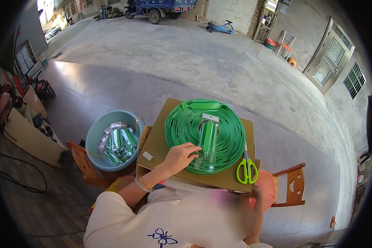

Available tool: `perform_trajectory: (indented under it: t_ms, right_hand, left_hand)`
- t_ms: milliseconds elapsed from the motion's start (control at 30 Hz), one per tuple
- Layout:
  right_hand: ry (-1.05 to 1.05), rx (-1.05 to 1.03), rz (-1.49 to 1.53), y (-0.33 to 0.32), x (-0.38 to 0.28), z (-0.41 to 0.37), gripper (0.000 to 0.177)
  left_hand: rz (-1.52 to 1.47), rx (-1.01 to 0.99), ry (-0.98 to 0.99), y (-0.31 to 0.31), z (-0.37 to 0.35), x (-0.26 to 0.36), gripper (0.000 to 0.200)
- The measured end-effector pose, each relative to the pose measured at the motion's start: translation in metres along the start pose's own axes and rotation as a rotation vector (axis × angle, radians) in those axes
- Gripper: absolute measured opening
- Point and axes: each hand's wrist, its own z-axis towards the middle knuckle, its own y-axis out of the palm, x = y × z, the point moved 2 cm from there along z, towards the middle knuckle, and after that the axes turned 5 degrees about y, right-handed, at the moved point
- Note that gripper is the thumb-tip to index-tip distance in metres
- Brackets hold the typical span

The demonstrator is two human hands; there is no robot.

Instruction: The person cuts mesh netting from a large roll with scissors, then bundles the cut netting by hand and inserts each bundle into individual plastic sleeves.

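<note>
A large coil of green strap (177, 124) lies flat on a brown cardboard box (155, 142). On top of it rests a clear plastic bag (209, 138) with a folded green strip inside and a pale header with a hang hole. My left hand (181, 158) reaches in from the left, its thumb and fingers closed at the bag's left edge. Scissors with lime-green handles (247, 168) lie beside the coil on the right. My right hand (258, 197) is low by the box's right side, above a pink basin (268, 188); its fingers are mostly hidden.
At left, a blue basin (93, 138) holds several filled bags (118, 142) and rests on a wooden chair (82, 163). Another wooden chair (291, 186) stands at right. Farther off are a blue cargo vehicle (163, 6), a blue ride-on toy (221, 27) and a metal door (330, 56).
</note>
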Motion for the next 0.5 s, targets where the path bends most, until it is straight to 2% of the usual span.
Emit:
perform_trajectory:
  t_ms: [300,400,500]
  right_hand:
    - [0.016,-0.07,0.108,-0.011,-0.005,-0.006,0.02]
    - [0.05,-0.246,0.322,-0.05,-0.025,-0.013,0.02]
    - [0.177,-0.541,0.771,-0.117,-0.06,-0.029,0.02]
  left_hand:
    - [0.027,0.116,0.122,0.005,0.002,0.008,0.013]
    - [-0.042,0.16,0.178,0.002,0.005,0.01,0.009]
    - [-0.15,0.119,0.132,-0.003,0.005,0.013,0.011]
